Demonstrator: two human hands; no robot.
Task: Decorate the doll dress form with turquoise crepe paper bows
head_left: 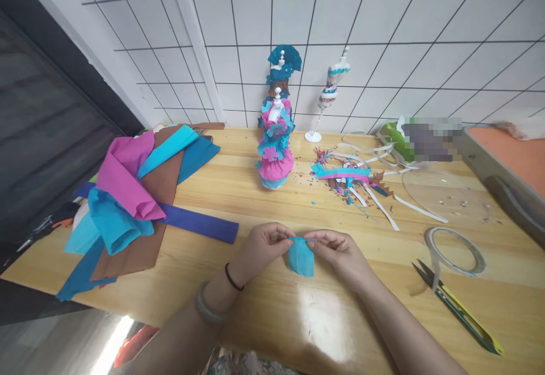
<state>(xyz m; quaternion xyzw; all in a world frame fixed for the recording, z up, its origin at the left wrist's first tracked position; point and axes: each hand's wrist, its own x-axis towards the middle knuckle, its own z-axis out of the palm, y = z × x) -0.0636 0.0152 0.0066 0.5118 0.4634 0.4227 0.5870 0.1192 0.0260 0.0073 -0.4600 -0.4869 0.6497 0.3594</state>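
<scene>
A small piece of light-blue crepe paper [301,259] hangs between my two hands, just above the wooden table near its front. My left hand [268,247] pinches its upper left corner between thumb and forefinger. At the upper right corner, my right hand [334,247] holds it in a similar pinch. The top edge looks stretched or folded into a narrow band, while the lower part hangs loose. Beyond my hands stands a small dress form [276,148] covered in pink and blue crepe-paper ruffles and flowers.
Crepe-paper sheets [128,176] in several colours are heaped at left. A teal-dressed form [285,60] and a barer form on a stand [313,136] stand near the tiled wall. Paper scraps [347,176], a tape roll [480,260] and thread snips [468,318] lie at right.
</scene>
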